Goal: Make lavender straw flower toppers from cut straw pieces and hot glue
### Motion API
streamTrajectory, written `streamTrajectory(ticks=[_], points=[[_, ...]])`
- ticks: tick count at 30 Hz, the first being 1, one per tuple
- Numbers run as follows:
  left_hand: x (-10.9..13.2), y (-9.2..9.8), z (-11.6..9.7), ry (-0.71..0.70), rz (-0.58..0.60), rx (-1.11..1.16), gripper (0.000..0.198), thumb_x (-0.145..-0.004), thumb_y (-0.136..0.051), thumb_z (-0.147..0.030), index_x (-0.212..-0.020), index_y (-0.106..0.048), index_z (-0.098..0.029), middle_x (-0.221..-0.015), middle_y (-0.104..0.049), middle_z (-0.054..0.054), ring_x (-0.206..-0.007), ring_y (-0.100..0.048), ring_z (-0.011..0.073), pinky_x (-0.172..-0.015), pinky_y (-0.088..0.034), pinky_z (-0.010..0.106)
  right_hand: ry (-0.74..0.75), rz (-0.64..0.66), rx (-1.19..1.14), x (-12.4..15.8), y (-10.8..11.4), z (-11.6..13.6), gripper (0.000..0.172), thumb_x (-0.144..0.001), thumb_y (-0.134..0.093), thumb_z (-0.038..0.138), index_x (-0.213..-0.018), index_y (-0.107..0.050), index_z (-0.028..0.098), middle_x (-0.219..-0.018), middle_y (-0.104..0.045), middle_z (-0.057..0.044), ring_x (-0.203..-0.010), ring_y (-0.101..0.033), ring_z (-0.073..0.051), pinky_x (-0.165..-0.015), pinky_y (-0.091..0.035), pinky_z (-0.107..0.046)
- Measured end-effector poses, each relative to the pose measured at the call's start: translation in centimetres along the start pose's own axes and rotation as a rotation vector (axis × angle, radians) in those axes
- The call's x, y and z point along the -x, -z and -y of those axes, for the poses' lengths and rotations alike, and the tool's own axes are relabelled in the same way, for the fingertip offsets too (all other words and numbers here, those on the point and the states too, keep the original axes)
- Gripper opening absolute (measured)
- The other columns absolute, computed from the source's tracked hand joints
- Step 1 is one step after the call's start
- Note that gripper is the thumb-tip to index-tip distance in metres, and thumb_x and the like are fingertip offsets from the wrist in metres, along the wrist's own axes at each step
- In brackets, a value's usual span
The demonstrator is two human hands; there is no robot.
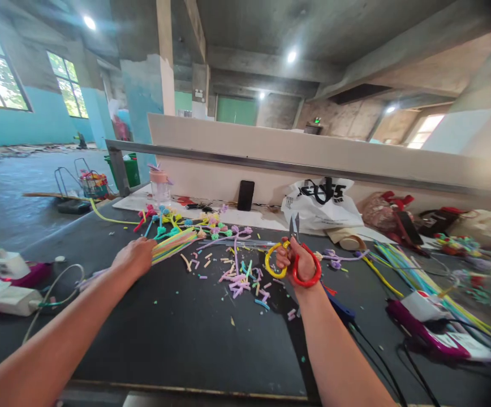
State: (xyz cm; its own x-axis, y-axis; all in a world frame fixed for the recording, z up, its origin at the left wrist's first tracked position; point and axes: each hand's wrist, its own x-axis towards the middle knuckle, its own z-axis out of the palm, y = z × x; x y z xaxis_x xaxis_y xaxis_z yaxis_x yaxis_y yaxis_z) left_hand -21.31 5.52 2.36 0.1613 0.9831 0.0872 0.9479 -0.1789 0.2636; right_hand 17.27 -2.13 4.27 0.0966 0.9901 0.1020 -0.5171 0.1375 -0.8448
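Observation:
My left hand [134, 259] is closed around a bundle of pastel pipe cleaners [175, 246], whose ends point to the right and away from me. In my right hand [297, 264] is a pair of scissors [294, 227] with one yellow and one red handle loop, blades pointing up and slightly apart. Between the two hands, short cut pipe cleaner pieces [239, 282] lie scattered on the dark table [186, 339]. Behind the bundle sits a heap of small coloured pipe cleaner flowers [169, 217].
A pink-lidded bottle [159, 189], a black phone [246, 195] and a white bag [319, 203] stand along the back. Purple power strips lie at left [37, 275] and right [430, 336]. More long pipe cleaners [415, 277] lie at the right, near black cables.

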Motion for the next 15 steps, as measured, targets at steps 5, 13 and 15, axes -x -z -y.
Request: streamTrajectory(ticks=[5,13,15], points=[[1.9,0.7,0.6,-0.053,-0.044,0.007,0.023,-0.073,-0.054,-0.028,-0.091,-0.068,-0.026,-0.096,-0.067,0.005,-0.092,-0.059,0.0227,-0.077,-0.042,0.027,-0.039,0.04,-0.034,-0.2,-0.3,-0.2,0.014,-0.079,-0.057,0.035,-0.084,-0.054,0.023,-0.057,-0.046,0.005,-0.036,-0.035,-0.006,-0.038,-0.039,-0.02],[1.0,4.4,4.0,0.076,-0.142,0.048,0.024,-0.072,-0.048,-0.028,-0.081,-0.069,-0.02,-0.081,-0.07,0.003,-0.077,-0.062,0.0198,-0.065,-0.04,0.025,-0.078,0.078,0.001,-0.4,-0.7,-0.8,0.01,-0.08,-0.056,0.031,-0.085,-0.056,0.022,-0.058,-0.046,0.003,-0.037,-0.035,-0.006,-0.037,-0.038,-0.019],[0.5,3.7,3.2,0.041,-0.103,0.059,0.021,-0.07,-0.051,-0.027,-0.077,-0.069,-0.021,-0.077,-0.069,0.001,-0.073,-0.061,0.0177,-0.063,-0.04,0.023,-0.067,0.072,0.021,-0.3,-0.8,-0.8,0.011,-0.081,-0.055,0.031,-0.086,-0.056,0.022,-0.059,-0.045,0.003,-0.037,-0.035,-0.007,-0.036,-0.038,-0.021]])
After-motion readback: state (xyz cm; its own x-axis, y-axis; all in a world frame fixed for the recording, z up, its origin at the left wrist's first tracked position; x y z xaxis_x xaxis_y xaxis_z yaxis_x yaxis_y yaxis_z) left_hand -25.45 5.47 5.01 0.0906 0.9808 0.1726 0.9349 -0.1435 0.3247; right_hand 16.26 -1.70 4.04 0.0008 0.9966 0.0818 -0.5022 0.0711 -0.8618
